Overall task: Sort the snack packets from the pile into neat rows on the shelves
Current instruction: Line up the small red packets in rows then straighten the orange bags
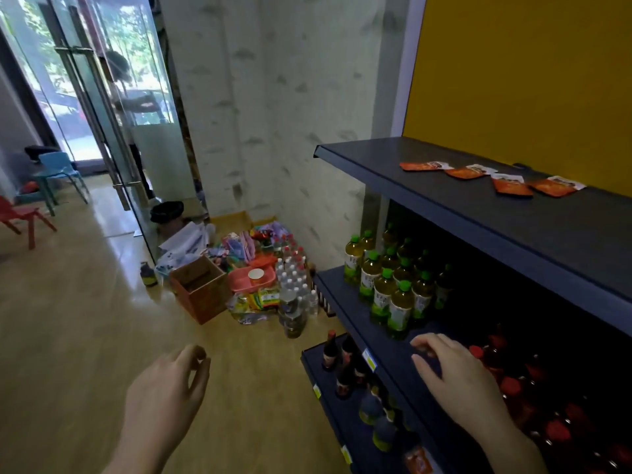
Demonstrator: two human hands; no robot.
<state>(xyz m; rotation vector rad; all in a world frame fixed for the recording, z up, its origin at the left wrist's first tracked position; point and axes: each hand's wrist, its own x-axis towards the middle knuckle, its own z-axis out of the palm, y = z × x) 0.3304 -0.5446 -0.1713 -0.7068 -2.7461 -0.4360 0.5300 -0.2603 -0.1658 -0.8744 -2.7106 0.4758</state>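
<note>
Nothing legible anywhere in view. Orange snack packets [512, 187] on the top shelf [478, 217]: white printed panels, lettering blurred. Green-capped bottles [398, 311] on the middle shelf: pale labels, print too small to read. Blue-and-yellow tag [369, 359] and yellow tag [317, 391] on the shelf edges: no figures made out. Yellow-green packets [265, 297] in the floor pile: print smeared.

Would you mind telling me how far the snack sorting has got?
Done: four orange packets lie in a rough row on the top shelf. In hand: nothing, the left hand and right hand are both empty. Left: a mixed pile of packets sits on the floor by the wall, so most remains.
</note>
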